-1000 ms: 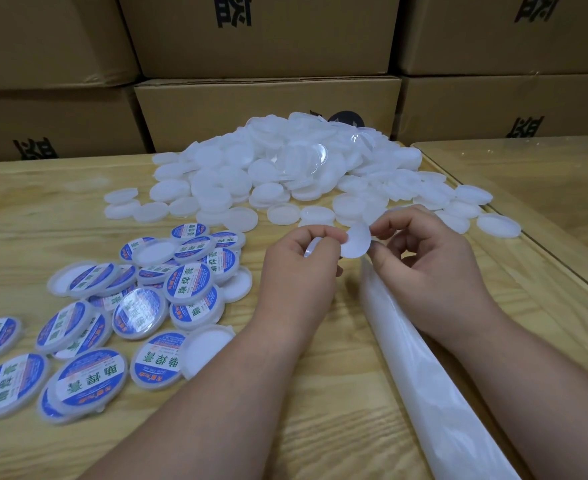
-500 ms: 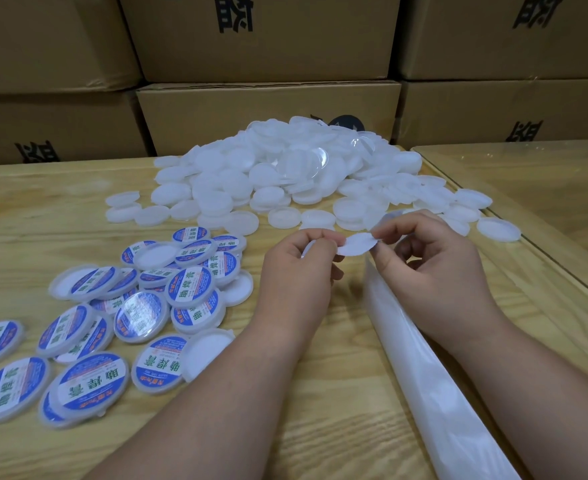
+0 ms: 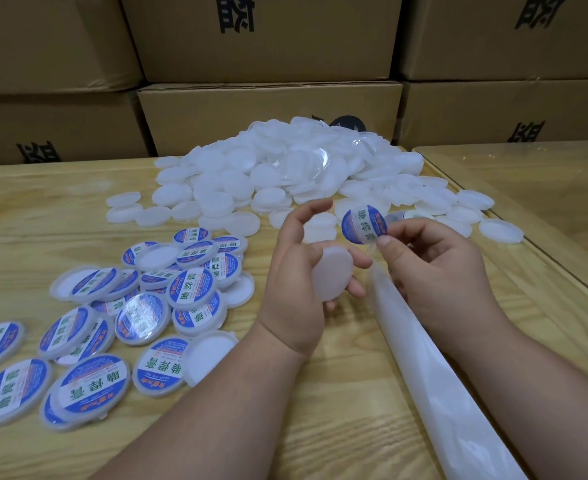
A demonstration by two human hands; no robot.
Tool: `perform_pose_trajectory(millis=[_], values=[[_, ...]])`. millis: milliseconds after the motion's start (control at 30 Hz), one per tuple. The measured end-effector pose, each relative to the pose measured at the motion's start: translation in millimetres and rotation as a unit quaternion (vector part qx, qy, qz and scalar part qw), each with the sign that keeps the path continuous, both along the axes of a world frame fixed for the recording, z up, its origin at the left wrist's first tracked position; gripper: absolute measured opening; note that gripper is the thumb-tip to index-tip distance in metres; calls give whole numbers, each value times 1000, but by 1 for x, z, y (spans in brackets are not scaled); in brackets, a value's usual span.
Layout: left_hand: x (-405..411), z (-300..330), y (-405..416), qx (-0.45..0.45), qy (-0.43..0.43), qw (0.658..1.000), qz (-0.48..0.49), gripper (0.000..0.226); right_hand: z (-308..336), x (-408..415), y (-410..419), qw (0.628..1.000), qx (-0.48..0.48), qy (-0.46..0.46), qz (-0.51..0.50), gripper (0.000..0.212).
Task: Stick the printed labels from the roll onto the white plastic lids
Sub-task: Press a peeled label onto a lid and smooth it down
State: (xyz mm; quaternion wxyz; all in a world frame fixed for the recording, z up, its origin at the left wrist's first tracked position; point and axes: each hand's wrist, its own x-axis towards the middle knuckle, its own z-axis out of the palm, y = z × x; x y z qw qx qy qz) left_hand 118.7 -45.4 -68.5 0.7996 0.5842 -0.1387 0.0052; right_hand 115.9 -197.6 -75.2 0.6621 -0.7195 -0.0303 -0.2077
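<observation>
Stacked cardboard boxes [image 3: 268,123] wall off the far side of the wooden desk [image 3: 337,427], right behind the heap of plain white lids [image 3: 285,174]. That heap lies just beyond both hands and spreads rightward to the desk's right edge, where one stray lid [image 3: 501,231] sits beside the seam with a second desk [image 3: 545,188].

The left hand [image 3: 296,282] holds a plain white lid [image 3: 332,273] across its curled lower fingers, face tilted toward the right hand, while its thumb and forefinger stand spread above it, touching nothing. The right hand [image 3: 438,271] pinches a round blue-and-white printed label [image 3: 364,226] by its lower edge between thumb and fingertips; its grip is tight on that edge, and the label stands above and just right of the held lid, apart from it.

Below the right hand, the white backing strip [image 3: 434,375] runs along the desk toward the near edge, under the right forearm. Left of the left hand, well apart, labelled lids [image 3: 168,299] lie overlapping, a few face down. Bare wood shows between this group and the left forearm.
</observation>
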Motion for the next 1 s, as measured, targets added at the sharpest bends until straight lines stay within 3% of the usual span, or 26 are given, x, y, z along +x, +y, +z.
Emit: perform_pose_trajectory(millis=[100, 267, 433, 633, 733, 867, 1000], values=[[3, -3, 2, -18, 28, 999, 2, 39, 3, 0, -1, 998, 59, 17, 3, 33], [10, -5, 1, -44, 57, 997, 20, 25, 5, 2, -5, 981, 169, 79, 59, 24], [10, -5, 0, -27, 49, 997, 55, 32, 7, 4, -9, 967, 204, 112, 104, 25], [14, -7, -1, -38, 67, 997, 16, 33, 7, 1, -10, 973, 115, 142, 139, 31], [14, -8, -1, -27, 57, 998, 3, 35, 7, 0, -7, 974, 88, 150, 142, 15], [13, -7, -3, -2, 62, 998, 6, 36, 4, -1, -5, 979, 26, 130, 157, 15], [13, -6, -2, 3, 67, 998, 11, 37, 1, 1, -5, 980, 31, 95, 174, 21]])
